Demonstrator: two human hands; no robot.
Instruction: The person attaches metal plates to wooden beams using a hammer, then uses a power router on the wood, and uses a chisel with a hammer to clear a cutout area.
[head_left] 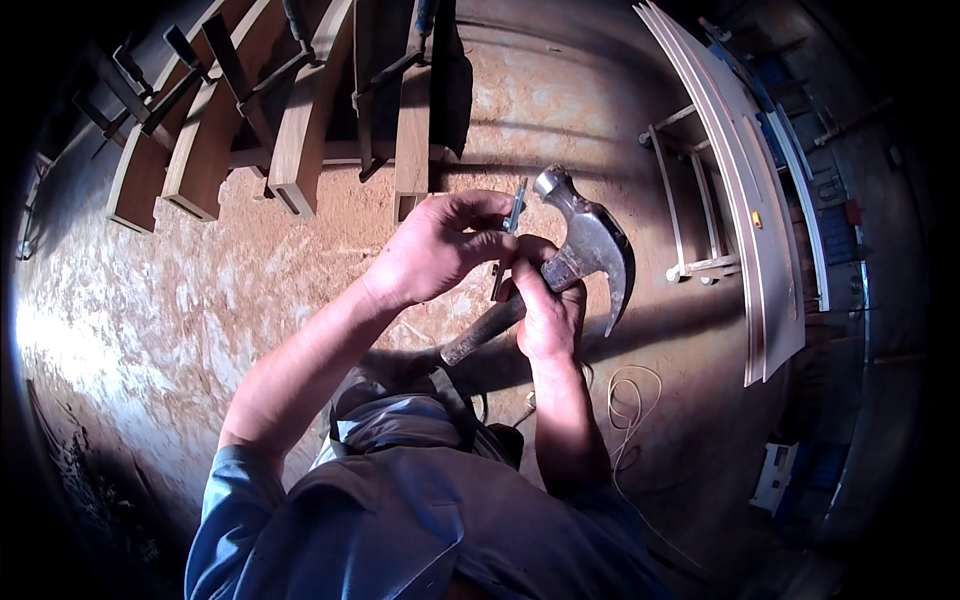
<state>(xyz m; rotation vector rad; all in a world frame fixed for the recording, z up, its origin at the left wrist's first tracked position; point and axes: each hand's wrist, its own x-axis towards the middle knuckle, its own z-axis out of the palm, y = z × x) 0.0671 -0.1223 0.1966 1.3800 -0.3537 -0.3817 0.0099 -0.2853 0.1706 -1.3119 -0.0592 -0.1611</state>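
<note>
The step in hand is judged to be handling a slim metal strip (517, 208), pinched before the body by the left hand (432, 248), its grip closed. A claw hammer (598, 245) is clasped near its head by the right hand (550, 318); for the next move, steady control of both is called for.

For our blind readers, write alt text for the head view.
A person holds a claw hammer in the right grip and a slim metal piece in the left grip. Wooden beams with bar clamps are at upper left, stacked pale panels at right.
</note>
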